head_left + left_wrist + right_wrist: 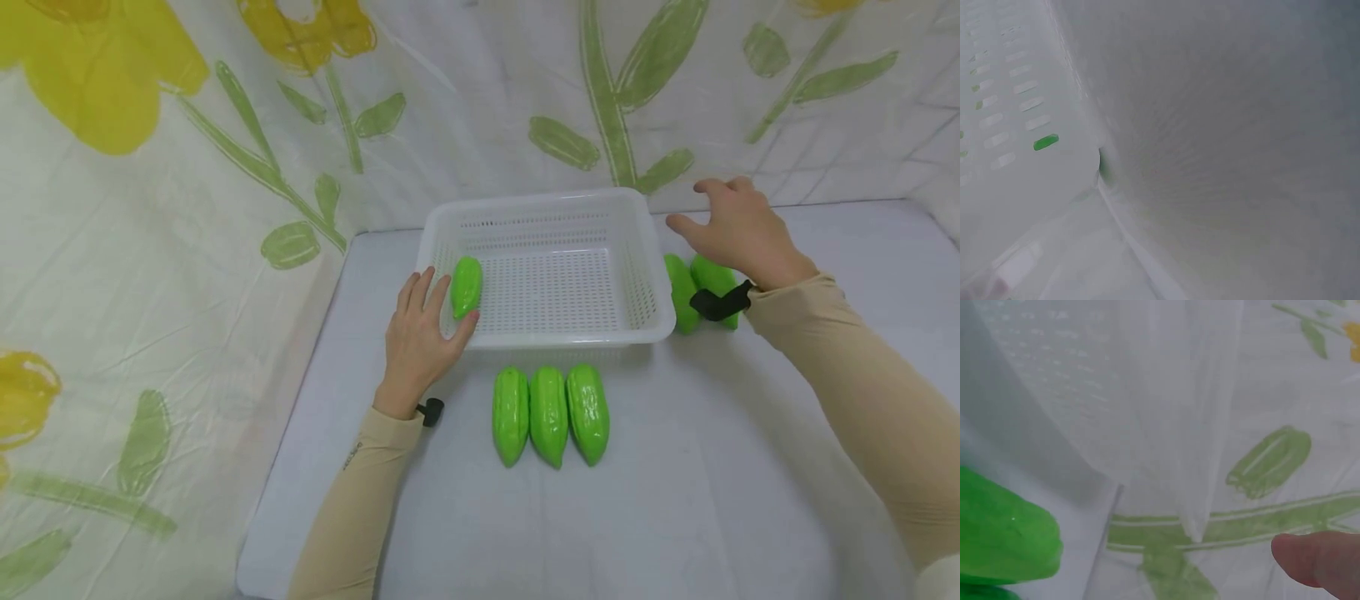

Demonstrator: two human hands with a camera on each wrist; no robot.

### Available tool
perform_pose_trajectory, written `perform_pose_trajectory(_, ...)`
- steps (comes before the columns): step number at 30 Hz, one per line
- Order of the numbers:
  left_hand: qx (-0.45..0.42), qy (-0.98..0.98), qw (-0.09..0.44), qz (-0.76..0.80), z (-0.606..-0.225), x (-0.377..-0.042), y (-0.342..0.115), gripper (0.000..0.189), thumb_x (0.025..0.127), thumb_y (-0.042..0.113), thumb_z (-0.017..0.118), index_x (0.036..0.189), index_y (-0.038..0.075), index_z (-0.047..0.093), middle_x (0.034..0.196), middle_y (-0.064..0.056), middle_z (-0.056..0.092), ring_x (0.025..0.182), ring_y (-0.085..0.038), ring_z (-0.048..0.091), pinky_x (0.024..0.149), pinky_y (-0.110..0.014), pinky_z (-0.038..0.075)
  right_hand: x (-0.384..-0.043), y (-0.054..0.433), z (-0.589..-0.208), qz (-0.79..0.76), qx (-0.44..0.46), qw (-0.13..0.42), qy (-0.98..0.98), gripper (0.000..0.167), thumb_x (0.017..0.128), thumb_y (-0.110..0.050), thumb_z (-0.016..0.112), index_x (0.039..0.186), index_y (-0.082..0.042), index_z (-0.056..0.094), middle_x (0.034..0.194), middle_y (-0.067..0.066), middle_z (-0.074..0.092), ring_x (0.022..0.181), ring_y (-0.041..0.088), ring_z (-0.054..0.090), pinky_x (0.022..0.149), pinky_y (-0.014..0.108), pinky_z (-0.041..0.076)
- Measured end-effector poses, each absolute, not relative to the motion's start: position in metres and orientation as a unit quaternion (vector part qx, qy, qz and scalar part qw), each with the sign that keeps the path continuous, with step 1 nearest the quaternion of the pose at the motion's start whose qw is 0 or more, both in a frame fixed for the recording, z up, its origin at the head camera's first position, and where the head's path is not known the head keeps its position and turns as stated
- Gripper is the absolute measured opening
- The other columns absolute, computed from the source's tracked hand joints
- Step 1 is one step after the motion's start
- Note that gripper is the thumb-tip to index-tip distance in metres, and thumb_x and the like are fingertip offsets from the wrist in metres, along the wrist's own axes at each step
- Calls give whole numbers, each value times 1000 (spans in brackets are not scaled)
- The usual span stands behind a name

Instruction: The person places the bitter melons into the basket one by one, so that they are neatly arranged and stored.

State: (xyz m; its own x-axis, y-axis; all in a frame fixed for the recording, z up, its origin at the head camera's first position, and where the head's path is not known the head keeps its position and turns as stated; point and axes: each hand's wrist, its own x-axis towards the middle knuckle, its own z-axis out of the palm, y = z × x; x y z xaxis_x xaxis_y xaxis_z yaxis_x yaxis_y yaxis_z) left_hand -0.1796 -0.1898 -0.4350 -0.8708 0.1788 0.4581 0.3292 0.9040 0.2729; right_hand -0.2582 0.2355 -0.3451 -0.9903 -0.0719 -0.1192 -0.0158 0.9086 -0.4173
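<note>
A white perforated plastic basket (525, 340) stands on the table, with one glossy green oblong fruit-like piece (467, 286) inside at its left. My left hand (420, 342) is at the basket's front left corner, its fingers spread over the rim; whether they touch it I cannot tell. To the right of the basket, my right hand (742, 229) hovers with thumb and fingers apart and nothing between them. Two more green pieces (681, 292) lie beneath its wrist, partly hidden by the black wrist camera. In the right wrist view, a fingertip (1316, 559) shows beside the basket (1166, 394).
Three similar green ridged pieces (549, 415) lie side by side in front of the basket, pointed ends toward me. White cloth covers the table (637, 517). A flower-printed curtain (480, 108) hangs behind and along the left.
</note>
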Motion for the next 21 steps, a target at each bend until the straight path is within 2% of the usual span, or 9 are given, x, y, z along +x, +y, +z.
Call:
perform_pose_trajectory(11, -140, -948, 226, -176, -436, -180, -190, 70, 97, 55, 57, 145, 4, 57, 156, -21, 50, 147, -43, 41, 103, -64, 51, -259, 254, -358, -218, -9, 79, 973, 88, 104, -59, 40, 161, 5, 25, 158, 46, 18, 137, 65, 30, 103, 80, 32)
perform_pose_trajectory(21, -140, -948, 224, -178, -435, -180, -191, 71, 97, 54, 57, 146, 4, 57, 156, -22, 49, 147, -43, 41, 103, -65, 51, -264, 266, -375, -213, -15, 97, 972, 80, 105, -50, 42, 159, 7, 27, 154, 47, 24, 138, 64, 27, 103, 81, 33)
